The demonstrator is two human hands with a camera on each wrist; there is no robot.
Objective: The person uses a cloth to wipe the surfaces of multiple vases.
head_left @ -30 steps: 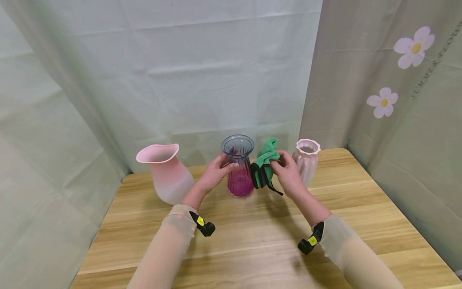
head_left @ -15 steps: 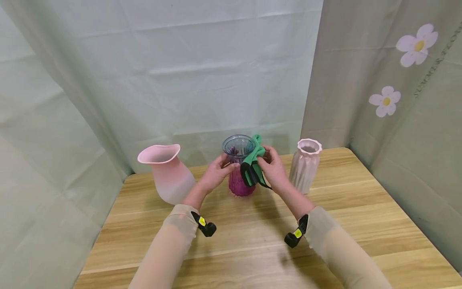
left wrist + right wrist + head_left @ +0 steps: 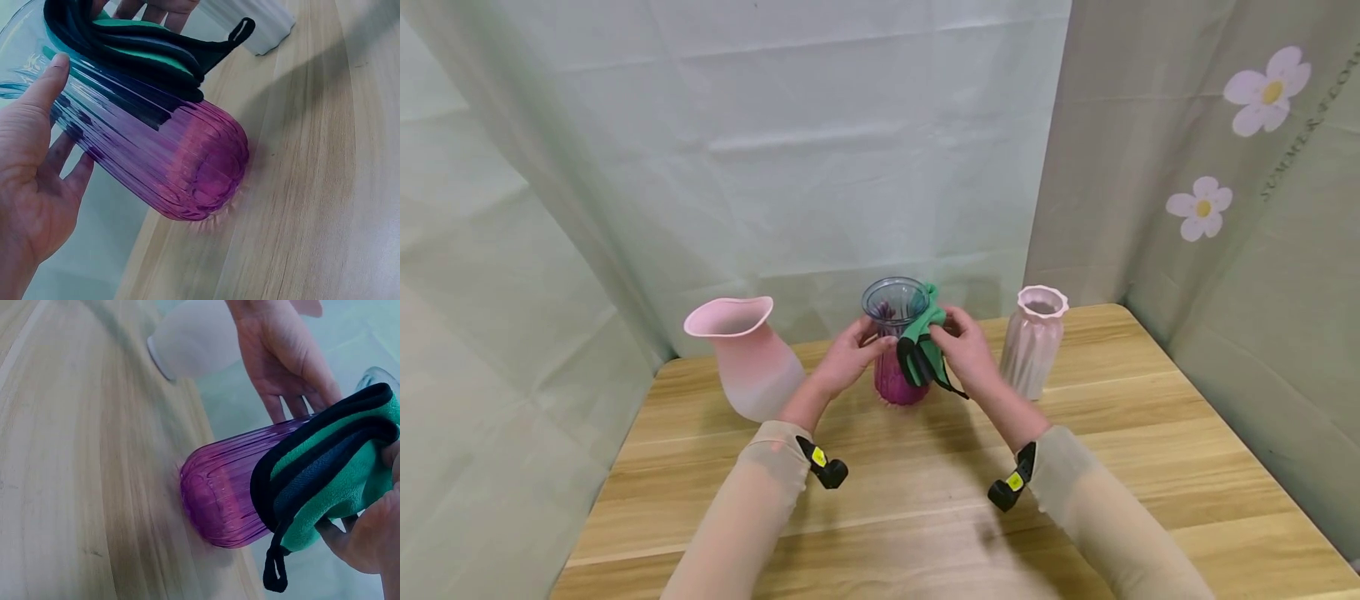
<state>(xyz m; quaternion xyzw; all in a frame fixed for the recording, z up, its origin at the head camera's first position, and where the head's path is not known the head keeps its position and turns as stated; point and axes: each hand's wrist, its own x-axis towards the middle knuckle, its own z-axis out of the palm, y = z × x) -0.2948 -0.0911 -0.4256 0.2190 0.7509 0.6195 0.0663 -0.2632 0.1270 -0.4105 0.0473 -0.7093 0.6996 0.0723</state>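
A ribbed glass vase [image 3: 898, 379], blue-grey at the rim and magenta at the base, stands upright at the middle of the table. My left hand [image 3: 848, 360] grips its neck from the left, thumb in front and fingers curling behind, as the left wrist view [image 3: 37, 181] also shows. My right hand [image 3: 968, 353] pinches a folded green cloth [image 3: 925, 340] with black edging and a small hanging loop. In the right wrist view the cloth [image 3: 337, 469] lies against the vase's right side, over its upper half. Part of the vase's neck is hidden behind the cloth.
On the left a pink-and-white vase [image 3: 752, 375] with a flared mouth stands on the wooden table [image 3: 910, 517]. A pale pink pleated vase [image 3: 1033, 350] stands close to the right hand. A pale curtain [image 3: 850, 150] hangs behind the table's back edge.
My right hand has moved left with the green cloth, from beside the pleated vase onto the glass vase's right side. The left hand has kept its grip on the glass vase.
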